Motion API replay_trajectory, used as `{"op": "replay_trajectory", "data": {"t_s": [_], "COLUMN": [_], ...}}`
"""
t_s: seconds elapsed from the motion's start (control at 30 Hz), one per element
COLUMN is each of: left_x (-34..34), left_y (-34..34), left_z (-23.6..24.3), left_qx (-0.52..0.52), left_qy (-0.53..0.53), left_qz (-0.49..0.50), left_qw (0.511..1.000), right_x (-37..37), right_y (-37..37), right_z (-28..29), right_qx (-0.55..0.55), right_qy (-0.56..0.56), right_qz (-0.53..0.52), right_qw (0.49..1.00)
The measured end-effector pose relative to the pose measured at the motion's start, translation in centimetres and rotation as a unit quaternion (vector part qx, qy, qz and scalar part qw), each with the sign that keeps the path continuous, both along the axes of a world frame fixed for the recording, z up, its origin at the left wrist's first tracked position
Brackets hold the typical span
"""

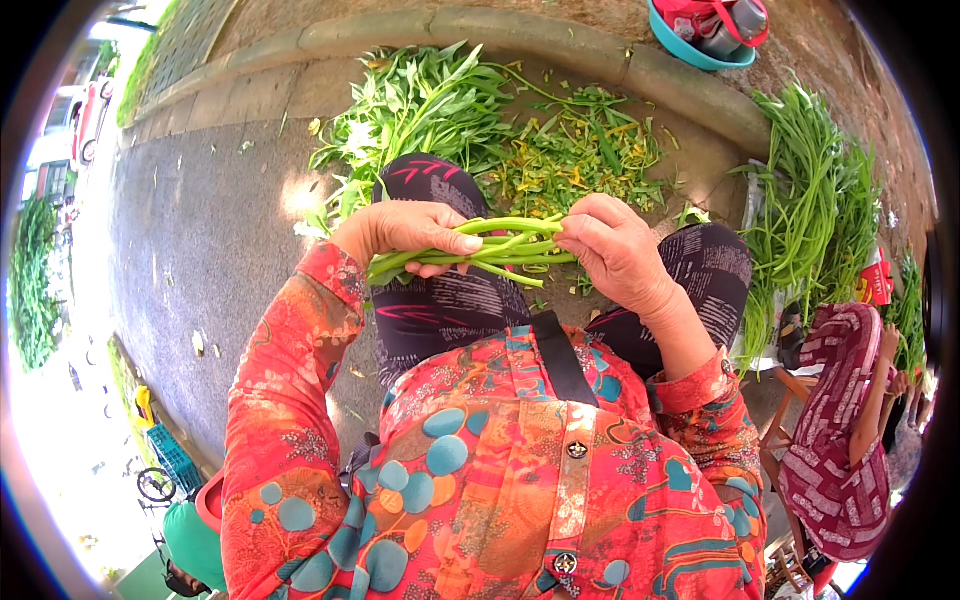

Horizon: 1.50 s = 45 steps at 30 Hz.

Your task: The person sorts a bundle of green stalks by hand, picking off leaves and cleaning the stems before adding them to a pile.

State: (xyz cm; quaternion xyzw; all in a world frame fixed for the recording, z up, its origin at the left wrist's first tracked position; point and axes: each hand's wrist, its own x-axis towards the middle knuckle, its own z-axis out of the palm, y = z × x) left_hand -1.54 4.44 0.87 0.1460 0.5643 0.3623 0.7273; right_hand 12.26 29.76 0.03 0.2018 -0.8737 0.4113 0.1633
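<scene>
Over my lap, my left hand (pixel 418 236) grips a small bundle of long green hollow stems (pixel 505 246), with my thumb across the top. My right hand (pixel 610 245) pinches the stems at their right end, thumb and forefinger pressed together. One stem sticks out below the others toward the right. Just beyond my knees lie a heap of leafy greens (pixel 410 110) at the left and a scattering of green and yellowed trimmings (pixel 580 150) at the middle.
A blue basin (pixel 700 50) with red bags and a flask sits past the curb (pixel 630 65). Long greens (pixel 800 210) lie to my right, near a person in maroon (pixel 835 440). Pavement (pixel 200 250) stretches left, with a green crate (pixel 170 455) and a person in green (pixel 190 545).
</scene>
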Motion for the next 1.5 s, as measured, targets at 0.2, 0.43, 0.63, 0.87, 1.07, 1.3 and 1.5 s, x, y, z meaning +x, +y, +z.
{"op": "replay_trajectory", "data": {"t_s": [0.2,0.43,0.63,0.87,1.07,1.3,1.5], "left_x": [0.0,0.1,0.1,0.5,0.3,0.3,0.2], "left_y": [0.0,0.2,0.2,0.3,-0.7,-0.8,-1.0], "left_z": [-0.1,0.1,-0.2,0.3,0.2,-0.4,-0.7], "left_qx": [-0.002,0.000,-0.010,-0.002,0.015,0.043,0.038], "left_qy": [0.012,0.016,0.044,0.054,0.032,-0.016,-0.011], "left_qz": [-0.017,-0.024,-0.043,-0.016,0.030,0.074,0.085], "left_qw": [1.000,1.000,0.998,0.998,0.999,0.996,0.996], "right_x": [0.2,0.6,0.8,1.9,1.3,1.0,0.8], "right_y": [-0.1,-0.4,-0.6,-1.6,0.5,2.5,4.3], "right_z": [0.5,-0.1,-0.5,-1.3,-0.1,-0.1,-1.2], "right_qx": [0.016,-0.036,-0.092,-0.301,-0.579,-0.516,0.132], "right_qy": [-0.045,-0.134,-0.196,-0.353,-0.377,-0.315,-0.068], "right_qz": [0.021,0.031,0.012,-0.049,-0.025,-0.105,-0.185], "right_qw": [0.999,0.990,0.976,0.884,0.722,0.789,0.971]}}
